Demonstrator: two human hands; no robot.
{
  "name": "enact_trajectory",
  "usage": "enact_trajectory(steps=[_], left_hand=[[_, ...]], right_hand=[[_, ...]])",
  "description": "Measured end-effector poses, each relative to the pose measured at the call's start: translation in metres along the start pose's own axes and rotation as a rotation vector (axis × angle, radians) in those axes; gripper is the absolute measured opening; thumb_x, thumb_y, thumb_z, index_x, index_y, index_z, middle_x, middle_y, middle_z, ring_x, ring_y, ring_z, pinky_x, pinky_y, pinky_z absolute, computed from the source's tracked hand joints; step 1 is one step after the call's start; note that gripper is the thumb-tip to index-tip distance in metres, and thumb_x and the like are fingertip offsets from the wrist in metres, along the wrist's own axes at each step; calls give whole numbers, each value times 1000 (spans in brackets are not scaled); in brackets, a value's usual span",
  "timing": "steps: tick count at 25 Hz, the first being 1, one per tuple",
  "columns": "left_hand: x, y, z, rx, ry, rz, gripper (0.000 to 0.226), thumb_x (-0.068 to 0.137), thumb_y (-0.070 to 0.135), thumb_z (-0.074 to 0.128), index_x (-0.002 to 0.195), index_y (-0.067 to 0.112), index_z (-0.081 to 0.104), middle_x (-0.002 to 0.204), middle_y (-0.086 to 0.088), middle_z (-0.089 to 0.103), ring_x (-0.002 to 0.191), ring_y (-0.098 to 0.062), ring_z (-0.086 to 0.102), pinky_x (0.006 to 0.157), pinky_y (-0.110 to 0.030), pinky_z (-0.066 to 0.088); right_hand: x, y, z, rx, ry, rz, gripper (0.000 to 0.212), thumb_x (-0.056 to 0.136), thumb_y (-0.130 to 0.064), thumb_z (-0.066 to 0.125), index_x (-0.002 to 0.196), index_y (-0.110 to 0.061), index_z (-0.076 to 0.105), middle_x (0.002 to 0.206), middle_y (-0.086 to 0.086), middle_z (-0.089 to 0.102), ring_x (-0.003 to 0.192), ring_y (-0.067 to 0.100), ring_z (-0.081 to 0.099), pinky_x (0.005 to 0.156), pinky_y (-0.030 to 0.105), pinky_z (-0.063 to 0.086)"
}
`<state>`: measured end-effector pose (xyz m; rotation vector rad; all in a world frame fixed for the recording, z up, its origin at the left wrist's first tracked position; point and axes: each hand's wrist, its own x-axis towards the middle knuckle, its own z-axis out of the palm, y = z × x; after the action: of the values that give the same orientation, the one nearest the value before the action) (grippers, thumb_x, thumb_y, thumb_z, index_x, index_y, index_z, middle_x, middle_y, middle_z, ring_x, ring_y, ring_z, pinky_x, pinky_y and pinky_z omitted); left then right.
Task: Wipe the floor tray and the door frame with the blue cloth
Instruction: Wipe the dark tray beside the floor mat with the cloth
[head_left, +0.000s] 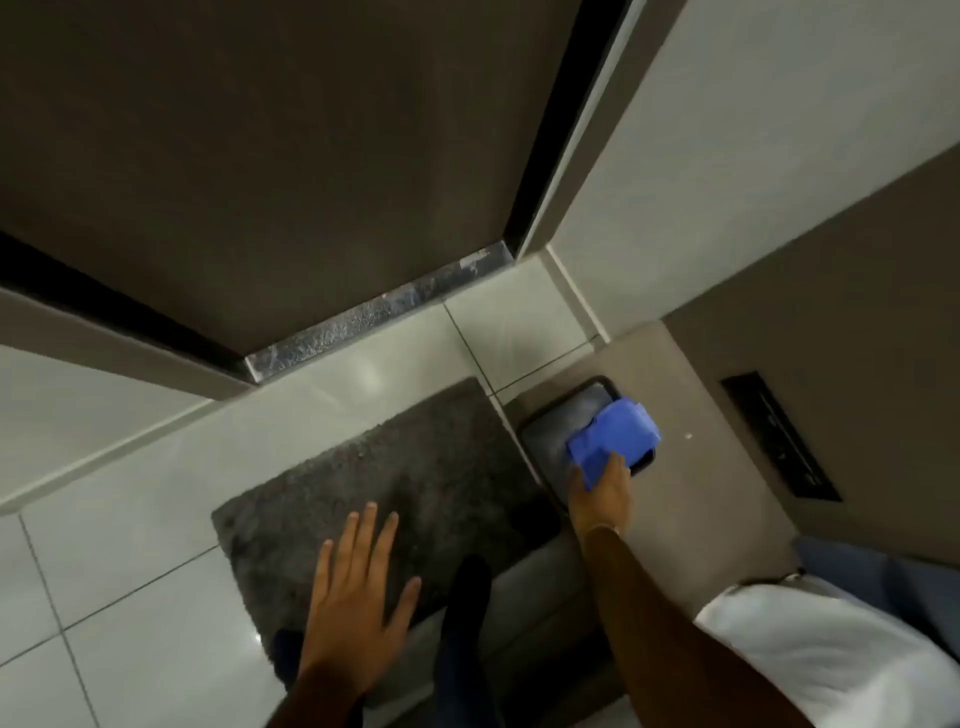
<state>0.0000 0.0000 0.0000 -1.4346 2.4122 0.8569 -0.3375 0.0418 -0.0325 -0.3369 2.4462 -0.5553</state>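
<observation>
Head view: right hand (600, 491) presses blue cloth (613, 436) at floor tray (545, 441) edge.

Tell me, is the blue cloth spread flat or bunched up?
Bunched: the blue cloth sits folded in the right hand on the tray.

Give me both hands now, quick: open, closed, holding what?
Left hand: open, fingers spread, holding nothing.
Right hand: closed on the cloth, at the tray.

Probably a home entryway — a dark door (270, 156), pale glossy floor tiles (130, 525), and a grey doormat (384, 478) beside its metal threshold (374, 317).
</observation>
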Motion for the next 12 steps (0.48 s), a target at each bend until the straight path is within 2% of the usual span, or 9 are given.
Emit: enact_trajectory(steps=[2,4,7,9,11,12], left_hand=[[1,1,26,20,-14,-35,89,106,73,14,167,14,40,176,-14,32,164,-31,23,131,-45,5],[2,2,46,64,-36,-57,92,105,74,11,167,14,42,175,-14,34,162,-35,31,128,-50,12],[12,-7,62,101,-24,-62,89,105,75,15,169,16,35,179,-11,26,165,-33,24,131,-51,10],[16,-14,68,113,-5,-49,85,104,71,31,171,18,30,180,-8,20,168,-29,16,133,-53,10],[20,-22,69,107,3,-64,84,102,66,39,171,20,28,181,-8,20,168,-29,14,134,-57,14],[22,-25,68,108,11,-69,84,102,64,41,171,19,28,181,-9,20,168,-30,15,133,-59,16]], right_hand=[[33,9,16,-36,-5,102,70,107,-35,62,163,-4,32,166,18,39,153,40,41,127,50,34],[68,14,26,-27,8,160,74,106,-40,63,163,-5,31,167,17,37,153,39,40,128,50,33],[110,27,46,-36,45,189,82,102,-55,63,161,-8,32,165,14,37,151,39,41,124,56,37],[132,30,53,-63,66,243,91,98,-61,64,163,-7,29,167,15,32,153,40,36,124,57,36],[151,30,60,-107,100,285,89,97,-53,69,161,-3,32,165,21,32,154,44,33,126,55,33],[159,33,61,-124,123,283,79,98,-45,70,157,-1,39,161,23,38,150,46,38,124,53,35]])
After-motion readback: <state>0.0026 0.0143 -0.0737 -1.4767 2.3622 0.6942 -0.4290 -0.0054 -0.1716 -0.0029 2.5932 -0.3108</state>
